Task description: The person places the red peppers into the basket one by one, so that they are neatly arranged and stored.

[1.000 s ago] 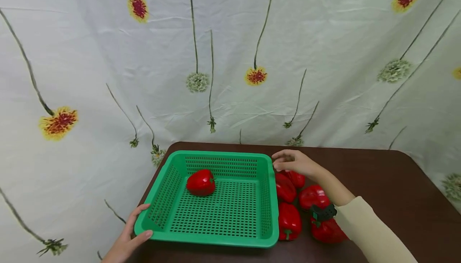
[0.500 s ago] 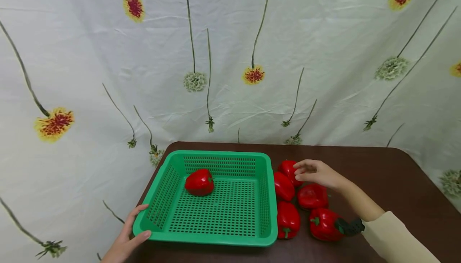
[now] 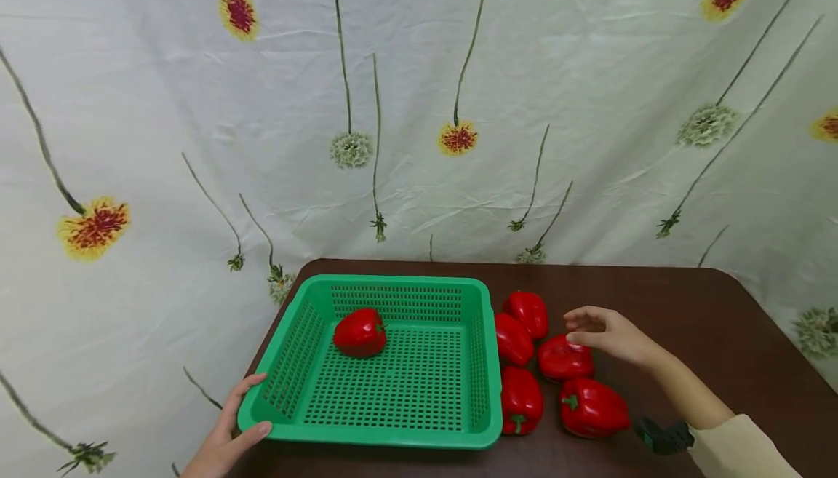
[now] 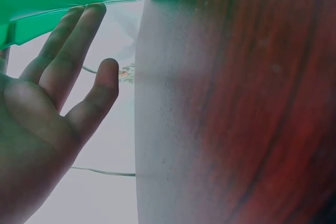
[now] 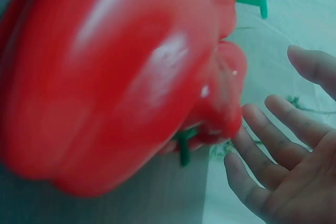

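Observation:
A green plastic basket (image 3: 386, 436) stands on the dark table, with one red bell pepper (image 3: 360, 332) lying inside, toward the back left. My left hand (image 3: 225, 431) holds the basket's front left corner, thumb at the front rim and fingers at the left side. In the left wrist view its fingers (image 4: 73, 51) reach up to the green wall. My right hand (image 3: 609, 332) is above the table, holding nothing. Its thumb overlaps the back of a red bell pepper (image 3: 564, 359) in the head view; the right wrist view shows the fingers (image 5: 273, 140) spread apart from the peppers.
More red bell peppers stand right of the basket: one at the back (image 3: 527, 314), one against the basket's side (image 3: 513, 340), one at its front corner (image 3: 521, 401), and one farther right (image 3: 592, 409). A flower-printed cloth (image 3: 406, 172) hangs behind the table (image 3: 687, 318).
My right hand has moved from the basket's back right corner, rightward and nearer, over the peppers. My left hand stays at the corner. The view has shifted slightly.

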### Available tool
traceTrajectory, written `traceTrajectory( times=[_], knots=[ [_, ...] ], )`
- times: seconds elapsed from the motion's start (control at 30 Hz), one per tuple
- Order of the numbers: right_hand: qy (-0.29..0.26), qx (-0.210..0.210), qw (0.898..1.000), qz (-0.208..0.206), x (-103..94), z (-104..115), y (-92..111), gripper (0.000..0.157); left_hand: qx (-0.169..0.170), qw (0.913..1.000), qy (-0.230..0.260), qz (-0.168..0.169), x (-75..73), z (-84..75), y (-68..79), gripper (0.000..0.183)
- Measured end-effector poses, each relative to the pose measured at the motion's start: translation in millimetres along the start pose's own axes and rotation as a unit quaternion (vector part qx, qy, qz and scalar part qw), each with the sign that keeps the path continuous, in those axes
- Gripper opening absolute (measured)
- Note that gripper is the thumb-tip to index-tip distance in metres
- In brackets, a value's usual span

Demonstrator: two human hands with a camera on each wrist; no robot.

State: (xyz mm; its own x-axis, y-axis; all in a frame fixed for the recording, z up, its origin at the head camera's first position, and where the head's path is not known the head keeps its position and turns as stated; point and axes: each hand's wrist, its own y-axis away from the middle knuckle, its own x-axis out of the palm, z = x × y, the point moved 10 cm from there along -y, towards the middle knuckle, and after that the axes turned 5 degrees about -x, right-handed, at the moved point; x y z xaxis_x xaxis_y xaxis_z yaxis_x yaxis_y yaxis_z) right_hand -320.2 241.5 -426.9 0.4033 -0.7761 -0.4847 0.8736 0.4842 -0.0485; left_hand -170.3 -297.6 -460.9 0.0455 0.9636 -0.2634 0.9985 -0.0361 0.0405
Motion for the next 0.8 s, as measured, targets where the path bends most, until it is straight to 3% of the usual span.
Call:
traceTrajectory(
  times=[0.3, 0.47, 0.67, 0.8],
  knots=[
    [0.032, 0.016, 0.999, -0.013, -1.4, -24, 15, 0.052, 0.041, 0.9990, 0.010, 0.012, 1.3, -4.2, 1.5, 0.060],
    [0.035, 0.022, 0.999, -0.015, 1.6, -33, 17, 0.052, 0.034, 0.9990, 0.023, 0.016, 1.9, -4.2, 3.2, 0.059],
    [0.028, 0.031, 0.999, -0.018, 5.6, -42, 17, 0.051, -0.002, 0.9998, 0.021, -0.006, -0.1, 1.1, -1.1, 0.058],
    [0.015, 0.048, 0.999, -0.019, 8.8, -49, 17, 0.051, 0.007, 0.9996, 0.026, -0.004, -0.2, 2.0, -1.8, 0.058]
  ],
)
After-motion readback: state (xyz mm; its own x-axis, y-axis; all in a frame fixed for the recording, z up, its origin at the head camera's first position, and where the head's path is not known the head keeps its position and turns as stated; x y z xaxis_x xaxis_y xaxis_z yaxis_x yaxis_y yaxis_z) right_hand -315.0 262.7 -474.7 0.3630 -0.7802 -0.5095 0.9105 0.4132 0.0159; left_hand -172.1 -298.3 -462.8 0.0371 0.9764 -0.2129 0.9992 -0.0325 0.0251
